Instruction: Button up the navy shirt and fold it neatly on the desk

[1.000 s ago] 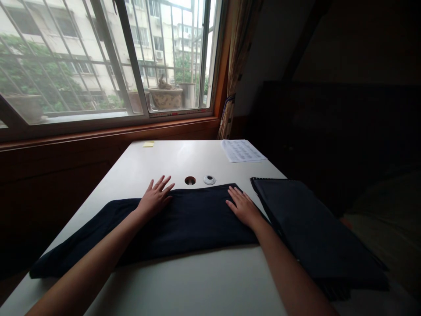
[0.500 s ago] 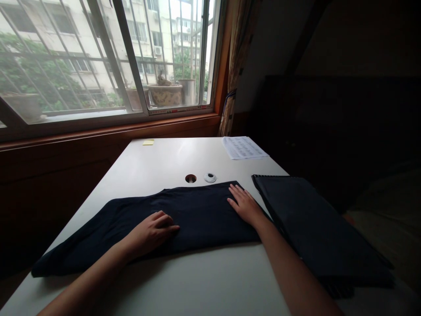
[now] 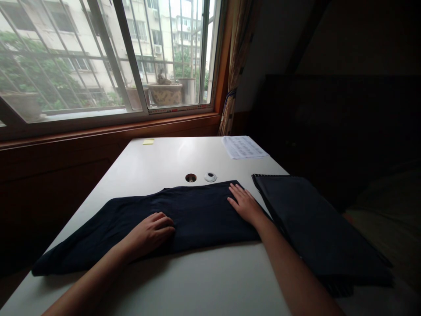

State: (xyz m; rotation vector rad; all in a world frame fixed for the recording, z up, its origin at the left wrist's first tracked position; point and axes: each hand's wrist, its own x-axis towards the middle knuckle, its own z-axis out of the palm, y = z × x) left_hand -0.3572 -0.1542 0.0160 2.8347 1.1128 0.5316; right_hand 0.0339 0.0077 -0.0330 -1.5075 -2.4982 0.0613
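Observation:
A dark navy garment (image 3: 204, 215) lies folded in a long strip across the white table, one end tapering toward the near left corner. On its middle rests my left hand (image 3: 154, 230), fingers curled in and closed on the cloth; the fingertips are partly hidden. My right hand (image 3: 245, 204) lies flat on the garment's right end, fingers stretched out near the far corner. Fine creases run through the cloth left of my left hand.
A stack of dark folded cloth (image 3: 315, 224) sits at the table's right edge. Printed papers (image 3: 245, 147), a yellow sticky note (image 3: 148, 141), a cable hole (image 3: 190, 177) and its round white cover (image 3: 210, 177) are farther back on the table (image 3: 158, 162). A barred window (image 3: 148, 66) stands behind.
My left hand has drawn slightly left and its fingers have curled in more on the cloth. My right hand stays where it was.

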